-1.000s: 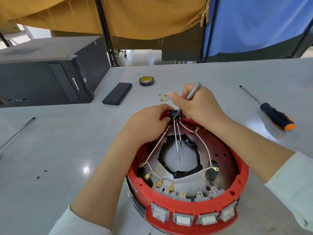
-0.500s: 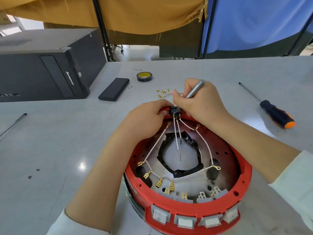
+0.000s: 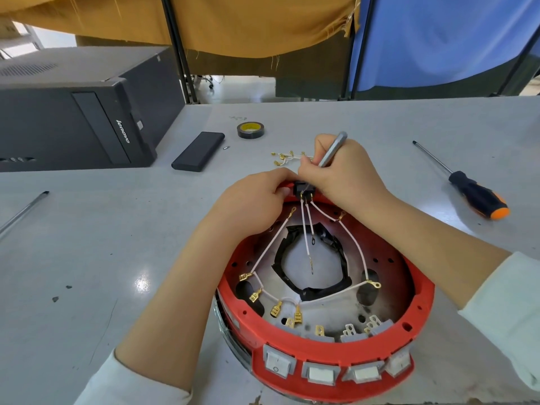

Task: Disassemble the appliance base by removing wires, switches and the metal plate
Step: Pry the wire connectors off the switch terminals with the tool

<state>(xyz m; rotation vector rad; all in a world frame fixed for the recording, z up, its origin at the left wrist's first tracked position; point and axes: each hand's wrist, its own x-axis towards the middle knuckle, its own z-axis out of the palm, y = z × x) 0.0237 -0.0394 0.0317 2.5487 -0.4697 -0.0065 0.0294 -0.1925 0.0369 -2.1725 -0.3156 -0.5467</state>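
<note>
Red base [image 3: 327, 350], four white switches [image 3: 336, 372]

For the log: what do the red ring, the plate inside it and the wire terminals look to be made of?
Red ring: likely moulded plastic, with an even matte colour and moulded holes.
Plate: probably bare metal, dull grey with a faint sheen and dark stains.
Wire terminals: brass-coloured stamped metal, shiny and folded; whether plated or solid cannot be told. The wires have a whitish sheath, material unclear.

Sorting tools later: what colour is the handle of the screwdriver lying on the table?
The screwdriver handle is black with an orange end, seen in the head view.
</note>
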